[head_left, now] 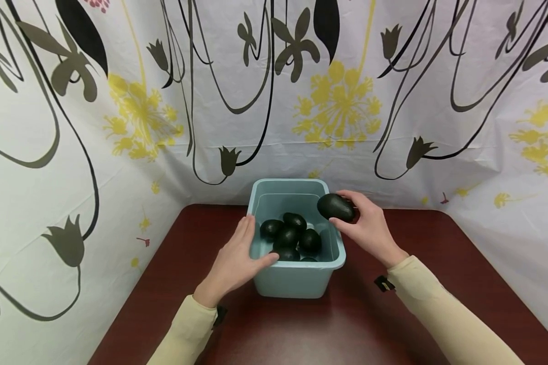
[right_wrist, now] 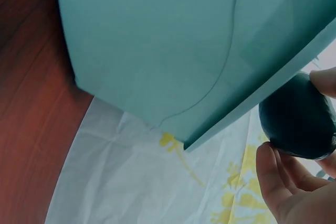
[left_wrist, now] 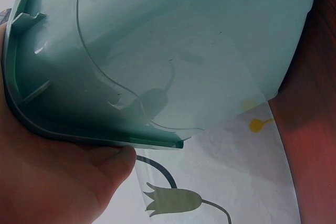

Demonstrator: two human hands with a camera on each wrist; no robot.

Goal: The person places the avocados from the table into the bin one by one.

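Note:
A light blue-green plastic bin (head_left: 297, 281) stands on the table, with several dark avocados (head_left: 287, 237) inside. My left hand (head_left: 235, 256) rests at the bin's near left corner, its fingers extended along the left rim and its thumb at the front rim. The left wrist view has this hand (left_wrist: 68, 177) right against the rim. Above the bin's right rim, my right hand (head_left: 367, 223) holds another avocado (head_left: 336, 207) between thumb and fingers. From the right wrist, that avocado (right_wrist: 297, 116) appears just past the rim, with fingertips at its sides.
The dark red-brown table (head_left: 164, 289) extends on both sides of the bin. Close behind it hangs a white curtain (head_left: 265, 126) with yellow, grey and black flower prints, which also runs along the left and right.

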